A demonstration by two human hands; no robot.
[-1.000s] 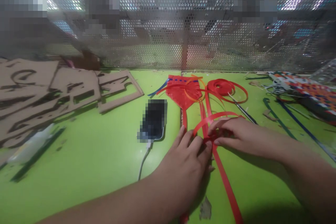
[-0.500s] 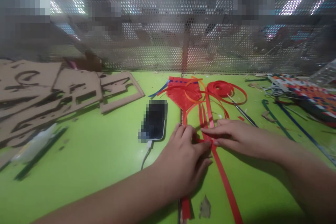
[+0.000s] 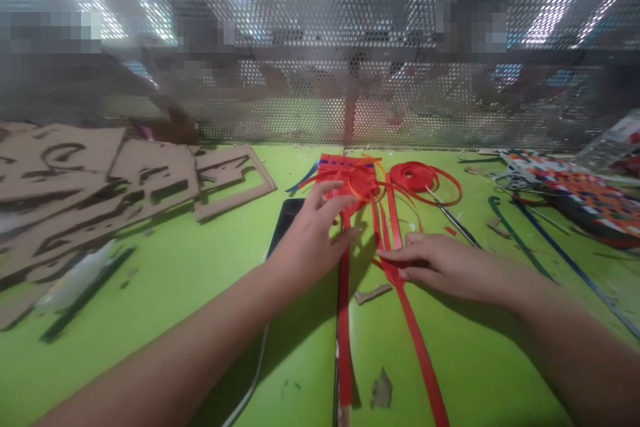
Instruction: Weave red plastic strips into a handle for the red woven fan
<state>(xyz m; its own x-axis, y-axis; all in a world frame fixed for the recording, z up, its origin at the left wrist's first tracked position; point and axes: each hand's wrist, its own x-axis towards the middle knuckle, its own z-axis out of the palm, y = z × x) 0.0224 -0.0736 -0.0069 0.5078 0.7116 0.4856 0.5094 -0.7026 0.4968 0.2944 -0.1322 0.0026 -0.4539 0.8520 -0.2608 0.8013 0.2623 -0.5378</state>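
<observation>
My left hand (image 3: pixel 315 233) is raised with its fingers apart and nothing in them, just in front of a red woven piece (image 3: pixel 345 163) with a row of blue through it. Low over the table, my right hand (image 3: pixel 440 263) pinches a red strip (image 3: pixel 420 340) where several red strips come together. The strip's tail runs down toward the near edge. Another long red strip (image 3: pixel 344 327) lies along the table's seam. A flat red coil (image 3: pixel 413 177) rests behind my right hand, beside a thin orange strip (image 3: pixel 373 159) that loops over the woven piece.
Cut cardboard sheets (image 3: pixel 90 187) are piled at the left, with a whitish tube (image 3: pixel 80 277) in front. A phone (image 3: pixel 285 217) sits partly under my left hand. A dark pen-like tool (image 3: pixel 460 225) points at the coil. Multicoloured woven work (image 3: pixel 575 187) lies at the right, before a perforated screen (image 3: pixel 310 93).
My left hand has lifted off the strips near my right hand and moved left and away from me, opening and now covering part of the phone. My right hand has stayed at the strips.
</observation>
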